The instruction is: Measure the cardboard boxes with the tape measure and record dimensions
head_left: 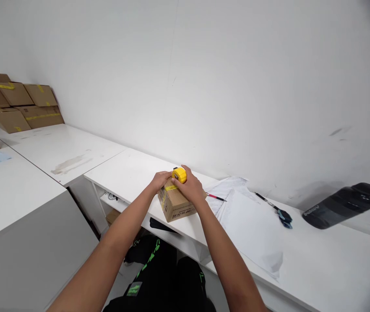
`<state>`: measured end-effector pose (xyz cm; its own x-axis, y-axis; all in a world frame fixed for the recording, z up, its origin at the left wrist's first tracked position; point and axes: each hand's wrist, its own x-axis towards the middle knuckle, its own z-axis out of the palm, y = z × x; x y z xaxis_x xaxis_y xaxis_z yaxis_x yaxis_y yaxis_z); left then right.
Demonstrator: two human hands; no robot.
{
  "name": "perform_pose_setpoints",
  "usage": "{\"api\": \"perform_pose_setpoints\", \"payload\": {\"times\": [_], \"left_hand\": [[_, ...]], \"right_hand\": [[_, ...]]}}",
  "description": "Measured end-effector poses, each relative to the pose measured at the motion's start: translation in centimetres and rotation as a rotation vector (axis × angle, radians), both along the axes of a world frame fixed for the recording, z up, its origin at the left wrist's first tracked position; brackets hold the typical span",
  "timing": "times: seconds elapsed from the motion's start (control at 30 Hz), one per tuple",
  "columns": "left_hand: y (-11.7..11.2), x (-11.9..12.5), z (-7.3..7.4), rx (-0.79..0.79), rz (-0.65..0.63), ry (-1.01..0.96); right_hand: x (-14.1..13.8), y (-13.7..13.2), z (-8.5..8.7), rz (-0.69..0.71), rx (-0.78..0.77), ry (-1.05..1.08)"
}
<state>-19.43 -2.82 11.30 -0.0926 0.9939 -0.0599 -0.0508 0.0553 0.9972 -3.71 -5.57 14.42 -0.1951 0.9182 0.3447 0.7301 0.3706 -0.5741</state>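
Observation:
A small cardboard box (175, 203) with yellow packing tape and dark print sits near the front edge of the white tabletop. On its top far side is a yellow tape measure (180, 174), gripped in my right hand (191, 186) with the thumb along its near side. My left hand (161, 180) is closed at the box's far left top edge, its fingertips close to the tape measure; its fingertips are partly hidden. A red and black pencil (216, 197) lies just right of the box, partly behind my right hand.
White sheets (251, 225) are spread right of the box. Beyond them lie a dark pen-like item (264, 199), a teal and black object (284, 218) and a black bottle (344, 206). Taped cardboard boxes (42, 116) are stacked far left against the wall. An open shelf (188, 245) runs under the tabletop.

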Motion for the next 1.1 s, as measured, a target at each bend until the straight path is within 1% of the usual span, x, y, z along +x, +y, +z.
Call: {"api": "perform_pose_setpoints", "payload": {"times": [0.2,0.27,0.33,0.43,0.47,0.57,0.63,0.7,0.77,0.87,1.1], "left_hand": [[0.0,0.1,0.1,-0.018,0.008,-0.003],[0.0,0.1,0.2,-0.021,0.011,-0.003],[0.1,0.2,0.3,-0.024,0.024,0.0],[0.4,0.3,0.3,-0.038,0.039,0.014],[0.6,0.4,0.3,-0.045,0.038,0.019],[1.2,0.5,0.2,-0.061,0.028,0.033],[1.4,0.5,0.2,-0.064,0.018,0.043],[1.5,0.6,0.1,-0.062,0.003,0.044],[1.3,0.5,0.1,-0.056,-0.009,0.038],[1.1,0.4,0.0,-0.051,-0.016,0.034],[1.1,0.1,-0.3,-0.03,-0.036,0.016]], "right_hand": [[-0.2,0.0,0.1,-0.029,0.003,-0.009],[-0.2,-0.3,-0.1,-0.043,0.026,-0.017],[0.1,-1.3,-0.7,-0.064,0.084,-0.019],[1.2,-4.3,-2.3,-0.151,0.183,0.027],[1.7,-5.5,-2.9,-0.213,0.203,0.061],[3.1,-9.4,-4.6,-0.369,0.202,0.137],[3.7,-11.4,-5.2,-0.414,0.197,0.142],[3.9,-12.6,-5.3,-0.426,0.191,0.112],[3.8,-13.0,-5.1,-0.415,0.185,0.073],[3.4,-12.9,-4.9,-0.392,0.182,0.041],[2.9,-12.5,-5.3,-0.373,0.22,0.051]]}}
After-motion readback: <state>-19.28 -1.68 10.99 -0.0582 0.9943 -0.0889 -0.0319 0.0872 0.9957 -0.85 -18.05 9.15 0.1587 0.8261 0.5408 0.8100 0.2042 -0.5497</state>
